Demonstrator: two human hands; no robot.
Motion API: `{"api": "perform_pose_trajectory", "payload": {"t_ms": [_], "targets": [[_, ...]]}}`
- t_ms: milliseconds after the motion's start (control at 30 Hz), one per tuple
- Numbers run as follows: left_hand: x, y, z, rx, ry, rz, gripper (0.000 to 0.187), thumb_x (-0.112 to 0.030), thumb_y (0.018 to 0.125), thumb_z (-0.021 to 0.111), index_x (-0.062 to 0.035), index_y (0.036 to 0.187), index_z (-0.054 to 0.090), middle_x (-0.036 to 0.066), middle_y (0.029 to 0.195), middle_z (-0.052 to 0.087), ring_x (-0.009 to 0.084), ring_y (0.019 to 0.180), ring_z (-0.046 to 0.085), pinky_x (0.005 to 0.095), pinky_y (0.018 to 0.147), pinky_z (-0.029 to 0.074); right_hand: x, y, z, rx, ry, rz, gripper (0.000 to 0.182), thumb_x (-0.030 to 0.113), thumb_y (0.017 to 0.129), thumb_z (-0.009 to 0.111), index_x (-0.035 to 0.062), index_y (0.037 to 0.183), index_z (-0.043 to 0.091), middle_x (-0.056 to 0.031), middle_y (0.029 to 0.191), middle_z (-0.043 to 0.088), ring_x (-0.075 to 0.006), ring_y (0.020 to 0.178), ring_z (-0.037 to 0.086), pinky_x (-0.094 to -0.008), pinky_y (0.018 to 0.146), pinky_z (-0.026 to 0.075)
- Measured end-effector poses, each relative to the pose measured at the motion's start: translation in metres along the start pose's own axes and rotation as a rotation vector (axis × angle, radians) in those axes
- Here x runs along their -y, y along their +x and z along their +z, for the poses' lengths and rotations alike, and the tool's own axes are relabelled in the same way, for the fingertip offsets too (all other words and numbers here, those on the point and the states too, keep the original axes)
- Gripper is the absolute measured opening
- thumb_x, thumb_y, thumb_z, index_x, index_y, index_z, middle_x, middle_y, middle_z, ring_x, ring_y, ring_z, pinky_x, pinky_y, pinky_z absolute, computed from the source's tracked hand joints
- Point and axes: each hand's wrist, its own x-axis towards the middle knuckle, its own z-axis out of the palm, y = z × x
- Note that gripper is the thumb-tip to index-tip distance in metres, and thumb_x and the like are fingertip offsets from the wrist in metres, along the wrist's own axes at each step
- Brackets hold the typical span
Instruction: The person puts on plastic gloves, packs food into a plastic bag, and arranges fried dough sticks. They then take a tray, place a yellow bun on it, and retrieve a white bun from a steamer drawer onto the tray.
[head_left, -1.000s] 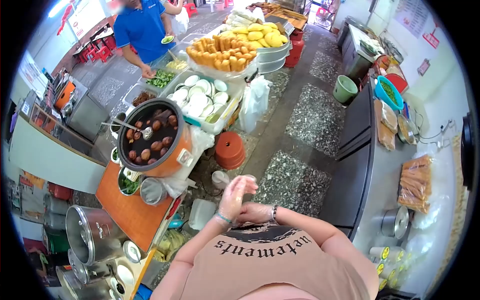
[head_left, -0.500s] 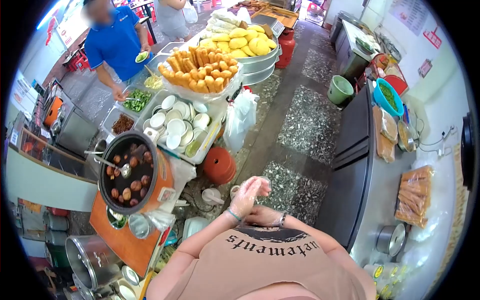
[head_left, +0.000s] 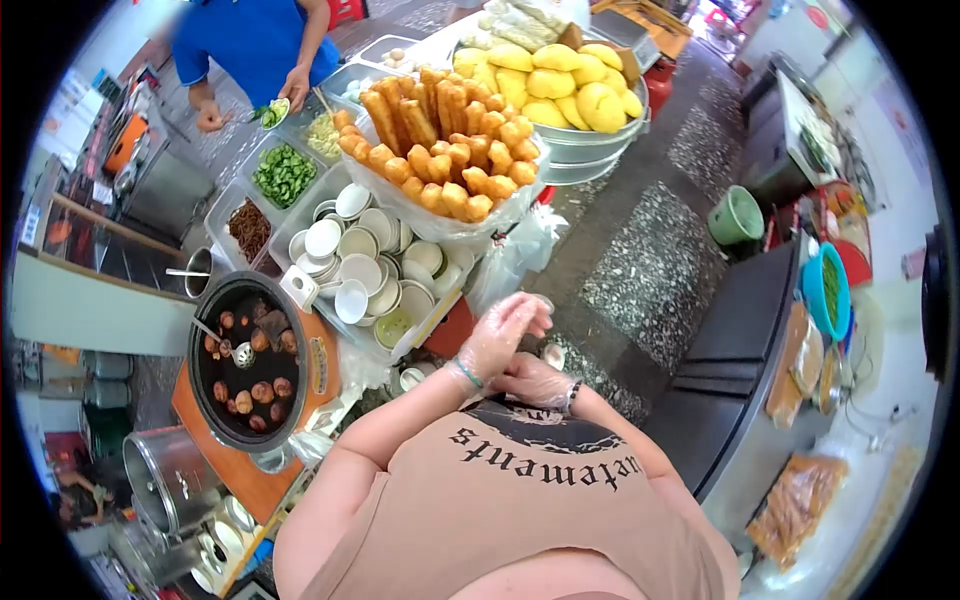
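Note:
My left hand (head_left: 505, 333), in a clear plastic glove, is raised in front of my chest with its fingers together and gently bent, holding nothing visible. Just below it, close to the left wrist, is my right hand (head_left: 537, 381), also gloved. Its fingers are curled in, and what they may hold is hidden. Beyond my hands, a plastic tub (head_left: 455, 305) holds a heap of small white dishes (head_left: 360, 268). Fried dough sticks (head_left: 440, 145) stand bunched in a plastic-lined container behind it.
A black pot (head_left: 240, 420) of dark broth with eggs and a ladle (head_left: 243, 354) stands left. Trays of sliced cucumber (head_left: 284, 175) and brown shreds (head_left: 248, 230) lie beyond. Yellow buns (head_left: 550, 85) fill a steamer. Across the counter, a person in blue holds a small dish (head_left: 270, 114).
The view has shifted, bringing the counter nearer. The person across has taken a hand off the cucumber utensil, and the small dish is now lower over the trays. My hands remain close together.

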Motion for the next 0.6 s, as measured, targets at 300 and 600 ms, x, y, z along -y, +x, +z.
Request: {"api": "perform_pose_trajectory", "payload": {"t_ms": [300,600], "targets": [[0.011,0.077,0.041,-0.309,-0.03,0.082,0.031,-0.026,0.099,0.042,0.0006,0.101,0.059,0.006,0.089,0.061,0.0136,0.082,0.057,0.0275,0.079,0.047,0.005,0.027,-0.155,0.408,-0.355,-0.291,0.033,0.03,0.089,0.058,0.0028,0.106,0.063,-0.0137,0.097,0.067,-0.0213,0.09,0.062,-0.0334,0.087,0.046],[0.012,0.075,0.026,-0.844,-0.032,0.19,0.024,-0.02,0.098,0.043,-0.0009,0.101,0.058,0.008,0.094,0.063,0.0135,0.082,0.06,0.0294,0.08,0.049,0.165,0.186,-0.293,-0.031,-0.65,-0.443,0.025,0.028,0.087,0.061,0.0069,0.098,0.069,-0.0096,0.083,0.067,-0.0195,0.075,0.062,-0.0326,0.07,0.05]]}}
